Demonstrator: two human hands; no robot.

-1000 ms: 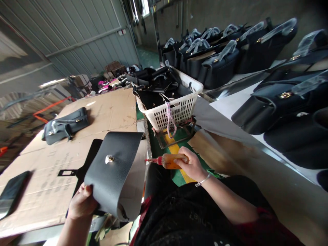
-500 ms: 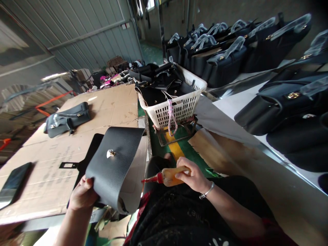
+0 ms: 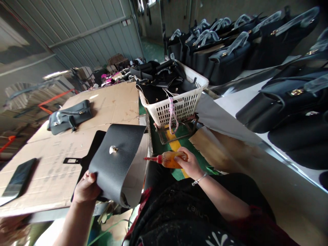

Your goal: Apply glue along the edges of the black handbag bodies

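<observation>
My left hand [image 3: 88, 187] grips the left edge of a black leather bag panel [image 3: 118, 143], which bends over and has a metal clasp on its face. Its pale inner side shows at the right. Beneath it on the cardboard lies another black leather piece [image 3: 89, 153] with a slotted tab. My right hand [image 3: 189, 163] is wrapped round an orange glue bottle [image 3: 172, 159] with a red nozzle. The nozzle tip points left, close to the panel's right edge; whether they touch I cannot tell.
Cardboard [image 3: 115, 106] covers the table, bearing a finished-looking black bag [image 3: 70, 118] and a phone [image 3: 19, 179]. Beyond stands a white plastic basket [image 3: 176, 111] of black pieces. Several black bags [image 3: 228, 61] with wrapped handles line the right side.
My right hand has raised the glue bottle, and its nozzle now sits higher along the panel's right edge. My left hand still holds the panel, shifted slightly right in view.
</observation>
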